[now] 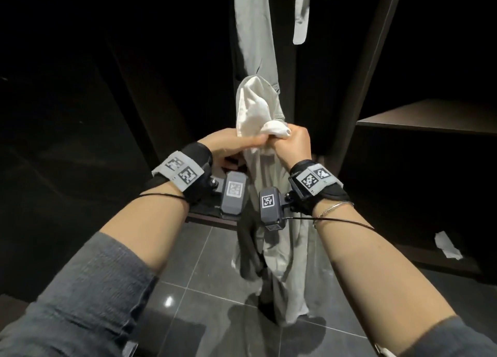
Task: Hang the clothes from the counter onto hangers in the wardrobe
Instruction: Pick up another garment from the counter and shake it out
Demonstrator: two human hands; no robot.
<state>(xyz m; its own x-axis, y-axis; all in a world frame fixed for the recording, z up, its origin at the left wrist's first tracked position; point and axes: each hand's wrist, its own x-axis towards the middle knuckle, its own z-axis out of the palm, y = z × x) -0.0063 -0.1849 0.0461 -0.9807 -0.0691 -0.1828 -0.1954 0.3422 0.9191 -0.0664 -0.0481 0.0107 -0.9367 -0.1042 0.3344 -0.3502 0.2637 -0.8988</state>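
Left side is just dark wardrobe panels, nothing useful there. The left hand (228, 142) comes in from that side, fingers curled closed on the bunched pale grey-white cotton garment (255, 109), right at its gathered middle. The right hand (289, 141) sits touching the left, in a tight fist around a white wad of the same cloth, so both hands are equally near. The garment's long axis runs straight up and down: a peak of fabric stands above the fingers and the rest dangles below toward the grey tiled floor (193, 251). Another light grey garment (252, 28) hangs directly above. No hanger visible that I can make out. Over right, a brown wooden shelf (430, 117).
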